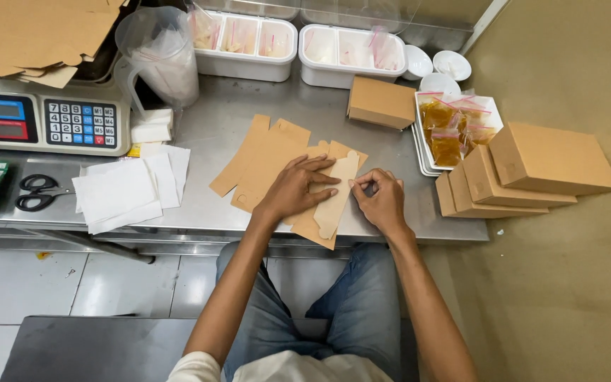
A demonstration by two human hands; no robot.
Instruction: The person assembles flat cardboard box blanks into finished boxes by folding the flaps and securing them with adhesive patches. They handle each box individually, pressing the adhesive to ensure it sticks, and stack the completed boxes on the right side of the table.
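A flat brown cardboard box blank (323, 205) lies at the front edge of a steel counter (213, 120), pressed down by the left hand (297, 187), fingers spread flat, while the right hand (381, 201) pinches its pale flap. Folded brown boxes (532, 166) are stacked to the right; white paper sheets (125, 187) and black scissors (35, 192) lie left.

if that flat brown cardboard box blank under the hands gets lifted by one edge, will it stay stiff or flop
The flat brown cardboard box blank looks thin, so it would probably sag somewhat, mostly along its folds. It is likely very light, and may slide easily on the smooth steel table. The left hand pressing it flat suggests it springs up.
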